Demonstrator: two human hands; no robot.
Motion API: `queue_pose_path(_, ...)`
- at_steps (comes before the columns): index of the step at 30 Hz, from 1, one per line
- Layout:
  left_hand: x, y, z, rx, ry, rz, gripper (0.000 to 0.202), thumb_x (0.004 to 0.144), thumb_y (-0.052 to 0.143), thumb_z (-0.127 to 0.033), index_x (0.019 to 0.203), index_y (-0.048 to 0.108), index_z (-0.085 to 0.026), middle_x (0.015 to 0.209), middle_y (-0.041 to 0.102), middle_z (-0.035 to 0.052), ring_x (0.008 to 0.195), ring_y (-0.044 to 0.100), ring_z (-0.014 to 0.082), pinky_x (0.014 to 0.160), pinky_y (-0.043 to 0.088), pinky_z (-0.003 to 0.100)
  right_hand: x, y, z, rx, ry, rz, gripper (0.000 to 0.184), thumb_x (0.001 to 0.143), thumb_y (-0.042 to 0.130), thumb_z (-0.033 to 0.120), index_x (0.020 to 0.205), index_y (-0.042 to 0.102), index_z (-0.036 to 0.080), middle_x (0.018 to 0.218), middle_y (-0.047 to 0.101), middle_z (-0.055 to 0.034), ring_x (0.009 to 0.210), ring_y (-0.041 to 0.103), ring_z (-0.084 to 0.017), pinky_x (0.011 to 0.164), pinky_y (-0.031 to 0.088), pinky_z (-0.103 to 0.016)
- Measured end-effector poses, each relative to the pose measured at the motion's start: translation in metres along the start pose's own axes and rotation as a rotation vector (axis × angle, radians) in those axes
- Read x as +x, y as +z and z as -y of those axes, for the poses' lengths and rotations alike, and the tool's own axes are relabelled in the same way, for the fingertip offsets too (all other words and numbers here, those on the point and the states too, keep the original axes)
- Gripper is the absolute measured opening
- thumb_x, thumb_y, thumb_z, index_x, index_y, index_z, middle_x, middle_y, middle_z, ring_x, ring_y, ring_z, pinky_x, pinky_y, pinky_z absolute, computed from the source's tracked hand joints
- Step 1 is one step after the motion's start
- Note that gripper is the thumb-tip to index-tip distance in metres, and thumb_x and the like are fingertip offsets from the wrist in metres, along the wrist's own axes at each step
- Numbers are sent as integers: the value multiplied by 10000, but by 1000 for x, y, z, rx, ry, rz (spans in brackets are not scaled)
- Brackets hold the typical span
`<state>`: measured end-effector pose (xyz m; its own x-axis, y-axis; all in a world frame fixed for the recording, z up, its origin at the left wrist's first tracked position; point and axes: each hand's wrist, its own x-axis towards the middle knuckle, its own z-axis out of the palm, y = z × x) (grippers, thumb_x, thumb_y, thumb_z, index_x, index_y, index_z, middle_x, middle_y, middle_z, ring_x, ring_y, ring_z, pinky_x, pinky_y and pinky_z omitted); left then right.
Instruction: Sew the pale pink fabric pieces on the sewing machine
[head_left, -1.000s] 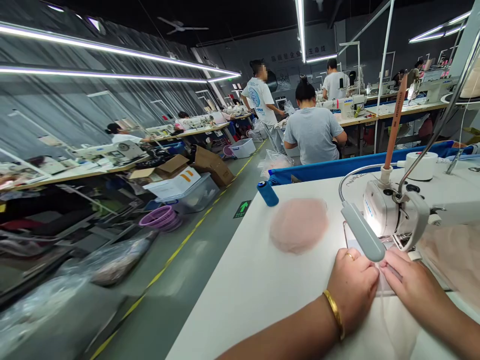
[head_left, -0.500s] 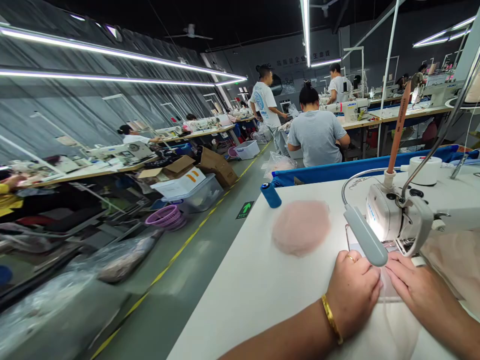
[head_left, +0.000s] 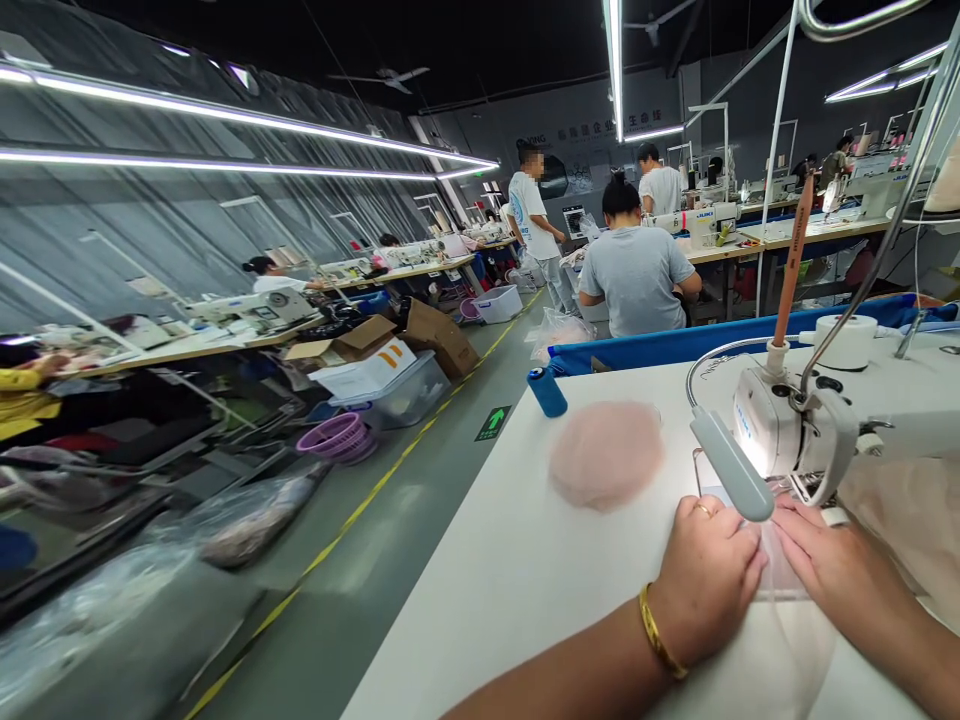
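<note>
In the head view, my left hand (head_left: 712,575), with a ring and a gold bangle, is closed on a pale pink sheer fabric (head_left: 780,635) in front of the sewing machine (head_left: 772,420). Close to it, my right hand (head_left: 832,560) grips the same fabric, its fingers pressed together by the machine's foot. A grey lamp head (head_left: 731,465) hides the needle and some fingertips. The fabric trails down over the near table edge. A pile of pink sheer pieces (head_left: 607,455) lies left of the machine.
A blue thread cone (head_left: 547,392) stands at the white table's (head_left: 480,600) left edge, and a white thread cone (head_left: 844,340) behind the machine. Left of the aisle are purple baskets (head_left: 337,437) and cardboard boxes (head_left: 439,335). A co-worker in grey (head_left: 637,275) sits ahead.
The view has shifted slightly. Both hands stay on the fabric by the machine with little visible movement. A standing person at the back has shifted left.
</note>
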<state>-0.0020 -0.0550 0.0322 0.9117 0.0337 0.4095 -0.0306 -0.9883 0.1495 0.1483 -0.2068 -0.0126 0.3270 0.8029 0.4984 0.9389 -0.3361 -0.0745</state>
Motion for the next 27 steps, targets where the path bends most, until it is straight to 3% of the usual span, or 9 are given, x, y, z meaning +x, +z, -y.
queue_pose_path(4, 0, -11, -1, -41, -26, 122, 174, 990, 665, -361, 968, 665, -189, 1014, 732, 63, 943, 657, 281, 831, 448, 447, -3, 6, -4, 63, 46, 83, 412, 1031, 408, 241, 1188, 781, 316, 1206, 785, -103, 760, 775, -259, 576, 610, -360)
queue_pose_path(7, -4, -28, -2, -95, -28, 237, 438, 864, 783, -591, 985, 639, -195, 1055, 716, 72, 948, 653, 294, 851, 457, 441, -9, -5, -10, 167, 12, 103, 376, 1060, 428, 299, 1242, 757, 299, 1253, 772, -113, 999, 781, -300, 797, 658, -444)
queue_pose_path(9, -10, -38, -1, -110, 37, 284, 618, 767, 815, -689, 1088, 626, -196, 1170, 693, 100, 999, 645, 317, 888, 468, 455, -13, -20, -15, 260, -63, 155, 342, 1033, 584, 435, 1325, 714, 312, 1364, 732, -108, 1196, 726, -332, 960, 634, -505)
queue_pose_path(11, -17, -44, 0, -124, 114, 298, 666, 739, 838, -651, 1171, 602, -201, 1293, 649, 129, 1084, 626, 344, 922, 471, 468, -17, -36, -18, 355, -135, 286, 565, 870, 813, 564, 1376, 671, 357, 1520, 634, -82, 1357, 627, -358, 1065, 591, -528)
queue_pose_path(13, -21, -41, 2, -154, 122, 274, 442, 802, 818, -455, 1097, 599, -210, 1316, 635, 127, 1119, 612, 331, 935, 471, 452, -17, -48, -19, 422, -174, 386, 549, 814, 876, 551, 1307, 698, 388, 1563, 598, -42, 1412, 578, -355, 1096, 574, -518)
queue_pose_path(16, -16, -27, 4, -248, 30, 196, 126, 851, 629, -141, 908, 541, -210, 1061, 685, 77, 925, 616, 233, 841, 479, 362, -12, -52, -18, 486, -183, 358, 170, 1013, 675, 394, 1159, 755, 362, 1377, 728, -28, 1324, 642, -306, 1086, 571, -497)
queue_pose_path(19, -4, -13, 6, -384, -68, 124, 150, 842, 506, -79, 893, 506, -220, 850, 639, 28, 744, 555, 188, 702, 465, 307, -5, -50, -15, 541, -100, 298, 231, 1078, 531, 362, 1137, 748, 309, 1198, 775, -60, 1146, 708, -274, 980, 609, -432)
queue_pose_path(24, 13, -7, 7, -441, -143, 78, 284, 730, 566, -109, 993, 568, -215, 849, 634, 5, 712, 555, 182, 644, 481, 289, 1, -51, -1, 676, 175, 153, 358, 1110, 427, 447, 1119, 743, 278, 1039, 783, -52, 966, 729, -249, 849, 598, -360)
queue_pose_path(27, 17, -4, 10, -458, -142, 19, 265, 696, 566, -68, 920, 620, -199, 838, 650, 11, 740, 582, 183, 693, 511, 289, 2, -49, 8, 694, 238, 64, 408, 1093, 450, 497, 929, 742, 264, 866, 769, -34, 808, 719, -236, 730, 579, -330)
